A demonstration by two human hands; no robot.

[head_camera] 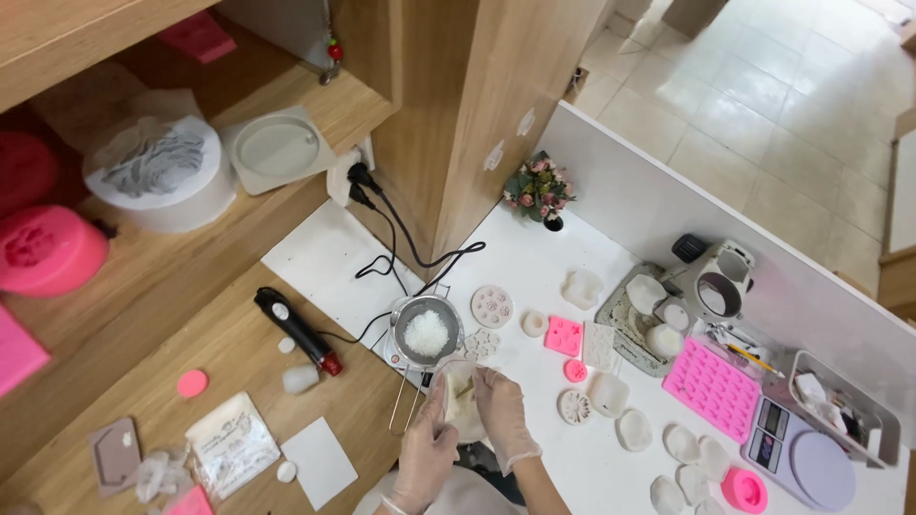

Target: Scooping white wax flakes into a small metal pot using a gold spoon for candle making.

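Both gloved hands meet at lower centre of the frame: left hand (426,456) and right hand (504,418) each have their grip closed on a small clear bag (462,394) of pale material, held between them just below a metal strainer (426,331). The strainer sits on a small hotplate at frame centre and contains a heap of white flakes (426,334). Left of it on the wooden surface (229,353) lies one black heat gun (297,330) with a red tip. To the right, on the white surface (534,277), one pink grid mould (714,387), one digital scale (800,454) at lower right, and one pot of flowers (539,191) at upper centre. Several small white and pink moulds are scattered between; exact count unclear.
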